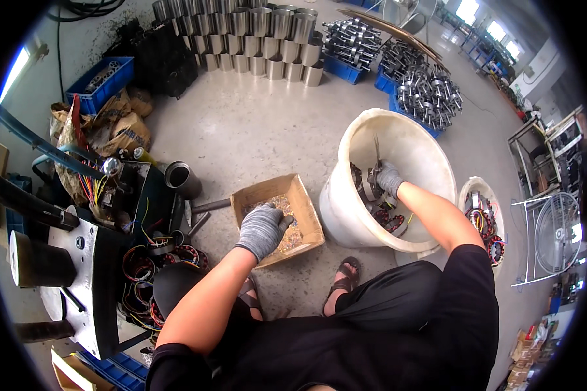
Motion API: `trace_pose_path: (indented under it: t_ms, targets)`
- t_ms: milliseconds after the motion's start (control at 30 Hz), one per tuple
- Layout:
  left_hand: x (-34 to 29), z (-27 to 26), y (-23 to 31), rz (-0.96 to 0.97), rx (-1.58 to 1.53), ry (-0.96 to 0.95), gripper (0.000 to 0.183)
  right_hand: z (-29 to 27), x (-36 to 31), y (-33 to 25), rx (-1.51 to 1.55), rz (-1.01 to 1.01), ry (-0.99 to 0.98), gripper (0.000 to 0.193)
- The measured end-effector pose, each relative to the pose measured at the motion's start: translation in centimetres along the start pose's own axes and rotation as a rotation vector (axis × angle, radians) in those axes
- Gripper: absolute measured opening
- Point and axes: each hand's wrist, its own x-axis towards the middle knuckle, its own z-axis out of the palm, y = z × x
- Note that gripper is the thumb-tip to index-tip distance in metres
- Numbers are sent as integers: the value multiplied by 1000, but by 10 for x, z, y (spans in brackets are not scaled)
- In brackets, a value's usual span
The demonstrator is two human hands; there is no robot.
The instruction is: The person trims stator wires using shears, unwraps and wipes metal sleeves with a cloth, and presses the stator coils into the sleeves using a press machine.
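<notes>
My left hand [265, 231], in a grey knit glove, is over an open cardboard box [310, 225]. Its fingers are curled in, and whatever may be inside them is hidden. Small loose bits [295, 228], too fine to name, cover the bottom of the box. Also gloved, my right hand [390, 178] reaches into a big white tub [430, 156] and grips a dark motor stator [371, 189]. Thin wire ends [377, 146] stick up beside that hand. Lower in the tub lie several more wound stators [390, 220] with coloured leads.
On my left stands a machine with a metal plate [85, 274], with wired stators [140, 264] beside it. A dark metal cylinder [181, 179] is behind the box. A smaller white tub [472, 186] stands right. Steel sleeves [257, 45] and blue crates of shafted rotors [427, 94] fill the back.
</notes>
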Motion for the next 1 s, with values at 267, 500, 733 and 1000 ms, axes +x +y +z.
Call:
trace_pose_path:
  t_ms: [267,500,733,1000]
  targets:
    - [-18,5,-7,13,-1,226,37,-74,-165,-165,762,138,135,43]
    - [-32,-25,33,179,-618,222,35,-79,-268,-260,1223,-160,94,53]
    - [-58,-20,69,389,-1304,95,89,22,-288,-278,1247,-282,-20,41]
    - [-72,-8,21,93,-791,87,62,34,-289,-251,674,-433,-132,45]
